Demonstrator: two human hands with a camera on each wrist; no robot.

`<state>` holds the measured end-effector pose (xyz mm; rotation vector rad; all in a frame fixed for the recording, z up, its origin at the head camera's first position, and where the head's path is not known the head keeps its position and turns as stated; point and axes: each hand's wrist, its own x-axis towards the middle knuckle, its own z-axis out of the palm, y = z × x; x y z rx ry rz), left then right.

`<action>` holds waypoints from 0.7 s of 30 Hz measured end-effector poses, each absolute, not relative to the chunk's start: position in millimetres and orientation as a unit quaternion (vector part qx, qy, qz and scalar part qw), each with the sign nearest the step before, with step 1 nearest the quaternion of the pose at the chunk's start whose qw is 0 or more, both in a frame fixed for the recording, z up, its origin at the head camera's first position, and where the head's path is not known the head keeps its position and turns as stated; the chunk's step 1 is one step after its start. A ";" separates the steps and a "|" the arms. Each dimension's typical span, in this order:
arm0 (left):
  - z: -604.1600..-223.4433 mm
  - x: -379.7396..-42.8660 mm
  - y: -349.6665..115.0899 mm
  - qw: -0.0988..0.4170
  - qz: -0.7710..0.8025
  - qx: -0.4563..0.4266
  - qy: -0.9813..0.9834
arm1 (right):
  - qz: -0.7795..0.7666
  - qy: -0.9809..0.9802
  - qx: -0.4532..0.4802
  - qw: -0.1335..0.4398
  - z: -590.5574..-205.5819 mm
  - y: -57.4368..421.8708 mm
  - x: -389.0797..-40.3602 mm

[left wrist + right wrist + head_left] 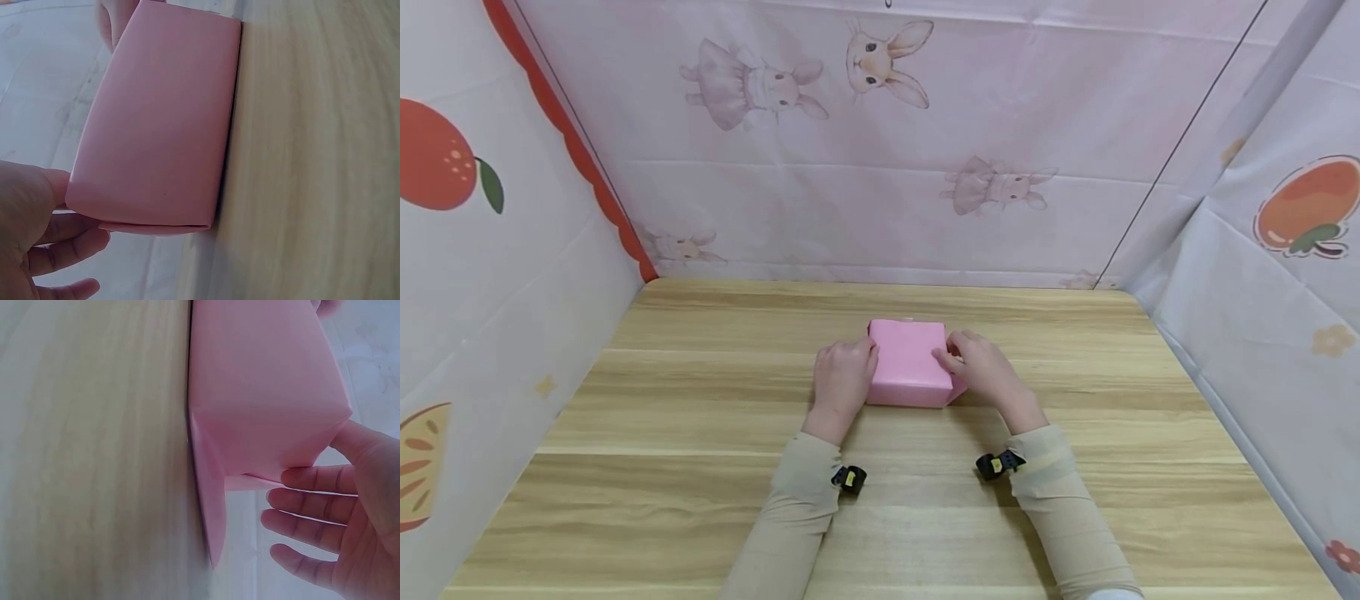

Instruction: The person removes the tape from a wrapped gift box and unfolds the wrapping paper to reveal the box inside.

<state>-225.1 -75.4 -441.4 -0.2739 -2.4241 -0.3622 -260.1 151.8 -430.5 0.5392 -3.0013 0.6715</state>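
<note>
A pink paper-wrapped box (912, 354) sits on the wooden table between both hands. My left hand (842, 375) grips its left end, thumb at the upper edge and fingers against the folded end; in the left wrist view that end's paper (156, 229) lies folded over. At the opposite end, my right hand (988, 367) pinches the upper edge between thumb and index finger, the other fingers spread apart. A loose pink paper flap (211, 506) sticks out low at this right end, seen in the right wrist view. The box's contents are hidden by the paper.
The wood-grain table (700, 500) extends around the box. A pink rabbit-print cloth (880, 217) hangs behind it, and fruit-print cloths line the left (512, 283) and right (1240, 275) sides. Small black devices are strapped to both wrists.
</note>
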 end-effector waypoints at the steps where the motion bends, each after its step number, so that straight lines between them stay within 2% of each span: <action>1: -441.9 -225.6 -75.3 0.335 -0.136 -0.105 -0.926 | 0.215 -0.961 0.173 0.010 -430.7 151.7 -260.4; 6: -444.0 -227.8 -75.6 0.335 -0.135 -0.097 -0.927 | 0.216 -0.961 0.170 0.009 -431.2 150.8 -261.0; 15: -442.9 -225.6 -73.1 0.276 -0.175 -0.061 -0.943 | 0.220 -0.961 0.169 0.005 -430.4 150.9 -259.9; 21: -441.9 -224.5 -72.0 0.256 -0.176 -0.058 -0.949 | 0.221 -0.961 0.168 0.004 -429.6 150.6 -260.1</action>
